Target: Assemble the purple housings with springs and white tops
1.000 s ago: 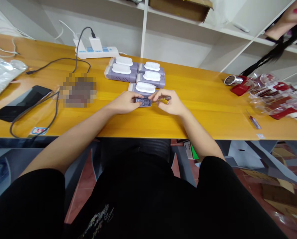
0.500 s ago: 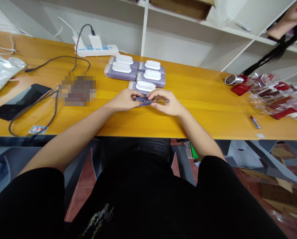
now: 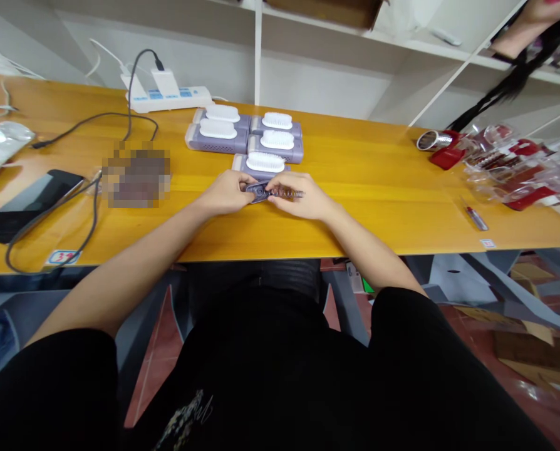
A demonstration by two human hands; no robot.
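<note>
My left hand is closed on the end of a small purple-grey plastic part with a round feature in its face. My right hand pinches a dark, see-through coiled piece like a spring, its inner end against the purple-grey part. Whether the two pieces are joined cannot be made out. Just beyond my fingers lies a purple-grey box-shaped unit with a white bristled brush on top. Several similar units with white brush pieces are grouped behind it.
At the left are a phone, a dark cable, a plastic bag and a blurred-out object. A power strip stands at the back. Red-handled graters in plastic and a small screwdriver lie right.
The view has shifted slightly, so most things on the table appear further left. The purple-grey part now tilts a little more in my fingers. Both hands keep their hold.
</note>
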